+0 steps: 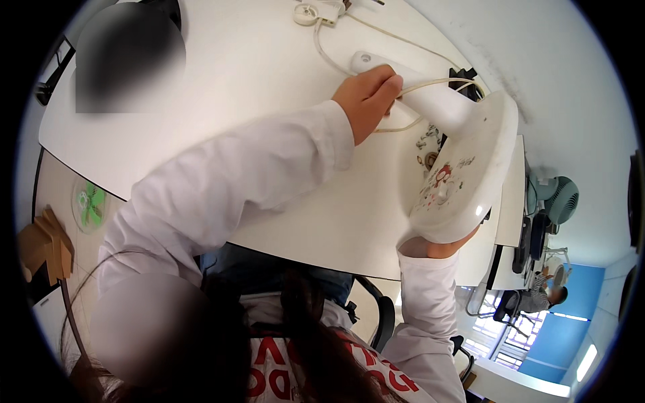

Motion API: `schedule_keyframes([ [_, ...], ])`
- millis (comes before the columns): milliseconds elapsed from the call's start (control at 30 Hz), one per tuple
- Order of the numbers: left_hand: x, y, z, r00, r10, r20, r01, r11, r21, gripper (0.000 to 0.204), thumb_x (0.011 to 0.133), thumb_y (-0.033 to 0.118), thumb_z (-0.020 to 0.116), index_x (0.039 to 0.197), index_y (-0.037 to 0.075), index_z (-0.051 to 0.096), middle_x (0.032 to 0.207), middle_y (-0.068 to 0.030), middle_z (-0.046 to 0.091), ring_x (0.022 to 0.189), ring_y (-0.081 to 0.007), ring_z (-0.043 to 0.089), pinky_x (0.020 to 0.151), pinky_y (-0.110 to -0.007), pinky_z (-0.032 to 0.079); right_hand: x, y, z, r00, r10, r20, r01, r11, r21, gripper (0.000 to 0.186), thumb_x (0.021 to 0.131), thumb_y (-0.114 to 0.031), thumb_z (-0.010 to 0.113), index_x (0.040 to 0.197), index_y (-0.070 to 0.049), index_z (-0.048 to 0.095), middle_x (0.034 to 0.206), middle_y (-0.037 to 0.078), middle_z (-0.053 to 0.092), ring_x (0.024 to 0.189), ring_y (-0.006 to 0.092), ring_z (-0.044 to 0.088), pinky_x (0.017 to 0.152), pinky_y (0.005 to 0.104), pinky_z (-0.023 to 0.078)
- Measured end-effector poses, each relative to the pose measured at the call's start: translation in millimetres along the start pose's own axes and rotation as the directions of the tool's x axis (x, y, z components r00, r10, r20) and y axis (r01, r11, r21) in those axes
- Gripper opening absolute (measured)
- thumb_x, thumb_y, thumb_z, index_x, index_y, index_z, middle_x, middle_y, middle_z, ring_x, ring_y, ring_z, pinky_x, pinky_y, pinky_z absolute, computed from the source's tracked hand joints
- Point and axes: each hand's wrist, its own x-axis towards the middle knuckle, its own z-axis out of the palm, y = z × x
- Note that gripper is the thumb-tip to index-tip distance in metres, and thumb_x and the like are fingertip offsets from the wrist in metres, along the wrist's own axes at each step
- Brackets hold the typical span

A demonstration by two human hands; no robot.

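White table: hand (closed) on fan stand

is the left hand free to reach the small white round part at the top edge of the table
Probably not right away: the left hand grips the white fan stand's post. The bare table leaves the way to the round part open once it lets go.

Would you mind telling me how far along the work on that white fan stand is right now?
Done, by the look of it: the white plastic fan stand with round base is off the white table, tipped on its side. In hand: the left hand grips the cream power cord at the column; the right hand, mostly hidden, props the base. Left: small screws and parts lie loose on the table.
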Motion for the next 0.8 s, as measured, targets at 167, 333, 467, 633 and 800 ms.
schedule_keyframes([
  [167,-22,28,2,0.786,0.604,-0.131,-0.479,0.730,0.488,0.018,0.081,0.006,0.055,0.098,0.002,0.051,0.097,-0.0148,0.052,0.092,-0.0324,0.050,0.079,-0.039,0.043,3,0,-3,1.000,0.000,0.001,0.000,0.997,0.074,0.043,0.092,-0.020,0.050,0.128,0.002,0.045,0.119,0.017,0.057,0.102,0.0263,0.060,0.083,0.0361,0.053],
  [333,-82,60,7,0.855,0.509,0.099,-0.505,0.772,0.387,0.030,0.076,-0.004,0.053,0.106,-0.001,0.052,0.106,-0.0170,0.053,0.102,-0.0326,0.053,0.092,-0.037,0.041,-4,1,-10,1.000,0.000,-0.014,0.001,0.999,0.041,0.044,0.091,-0.021,0.051,0.128,0.002,0.045,0.120,0.016,0.057,0.103,0.0261,0.060,0.084,0.0359,0.052],
  [467,-112,54,28,0.893,0.434,0.123,-0.450,0.839,0.307,0.040,0.074,-0.001,0.059,0.113,-0.002,0.051,0.113,-0.0200,0.054,0.108,-0.0358,0.053,0.093,-0.039,0.042,-8,4,-12,1.000,-0.003,-0.023,0.004,1.000,0.031,0.045,0.091,-0.021,0.053,0.129,0.002,0.045,0.120,0.016,0.057,0.104,0.0259,0.060,0.085,0.0358,0.052],
  [633,-124,40,54,0.947,0.315,0.060,-0.321,0.921,0.221,0.061,0.072,0.003,0.065,0.127,-0.001,0.040,0.121,-0.0196,0.051,0.112,-0.0366,0.051,0.096,-0.040,0.041,-7,8,-15,0.999,-0.006,-0.042,0.008,0.999,0.043,0.046,0.091,-0.021,0.054,0.129,0.002,0.045,0.121,0.016,0.057,0.105,0.0257,0.059,0.085,0.0355,0.052],
  [800,-136,24,65,0.981,0.181,0.076,-0.189,0.974,0.121,0.080,0.075,0.007,0.067,0.140,0.001,0.022,0.132,-0.0189,0.044,0.124,-0.0335,0.044,0.102,-0.045,0.037,-7,12,-14,0.999,-0.001,-0.045,0.004,0.997,0.071,0.047,0.090,-0.022,0.056,0.130,0.002,0.044,0.122,0.015,0.057,0.106,0.0254,0.059,0.086,0.0353,0.051],
])
